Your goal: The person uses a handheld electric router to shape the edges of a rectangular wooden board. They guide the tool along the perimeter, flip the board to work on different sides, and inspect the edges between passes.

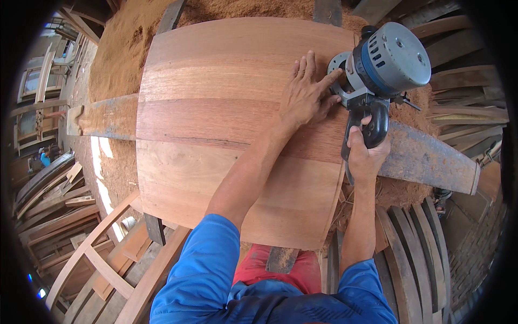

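Note:
A router (393, 59) with a grey motor housing, a blue band and a black handle stands at the right edge of a wide wooden panel (216, 124). My right hand (367, 154) is wrapped round the router's black handle. Resting on the panel, my left hand (306, 97) has its fingers stretched out, its index finger and thumb reaching to the round base of the router. The panel is made of several boards joined side by side, pinkish and light brown, with slightly curved edges. The router's bit is hidden.
Beneath the panel, a dusty board (429, 156) sticks out to the right and another (108, 117) to the left. Sawdust (129, 43) is heaped behind. Curved wooden pieces (413, 259) stand at the lower right. A wooden frame (110, 270) leans at the lower left.

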